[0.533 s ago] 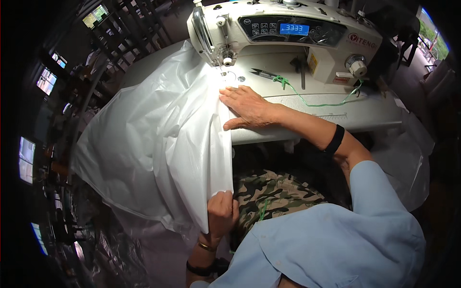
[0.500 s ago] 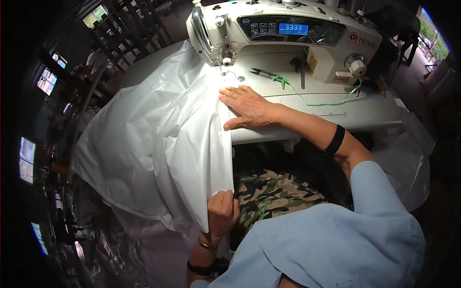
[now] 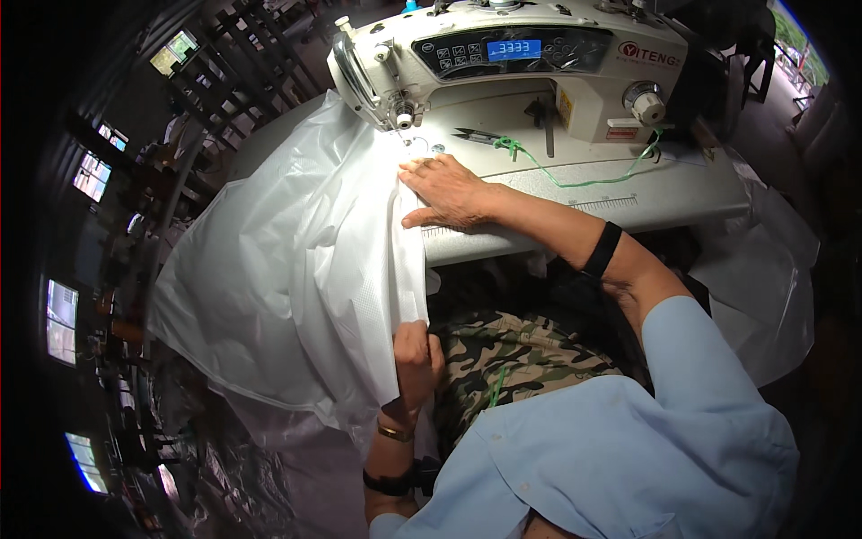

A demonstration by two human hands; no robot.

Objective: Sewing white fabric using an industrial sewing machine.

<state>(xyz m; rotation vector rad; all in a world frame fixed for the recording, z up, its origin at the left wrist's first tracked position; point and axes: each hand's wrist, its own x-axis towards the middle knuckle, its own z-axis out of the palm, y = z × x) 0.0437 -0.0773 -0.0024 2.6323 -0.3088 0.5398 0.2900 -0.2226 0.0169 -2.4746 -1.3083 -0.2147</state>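
Little has shifted since the earlier frame; right hand (image 3: pixel 449 190) stays pressed flat, fingers extended, on white plastic sheet (image 3: pixel 296 269) just before the needle of the sewing machine (image 3: pixel 503 63); left hand (image 3: pixel 415 359) still pinches the sheet's hanging edge below the table (image 3: pixel 646 202); seam seemingly barely begun; most edge left unfed.

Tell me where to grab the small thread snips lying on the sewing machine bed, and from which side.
Grip the small black thread snips at the looped end tied to the green cord, coming from the right: the blades seem to point left toward the needle, and the right hand lies just below.
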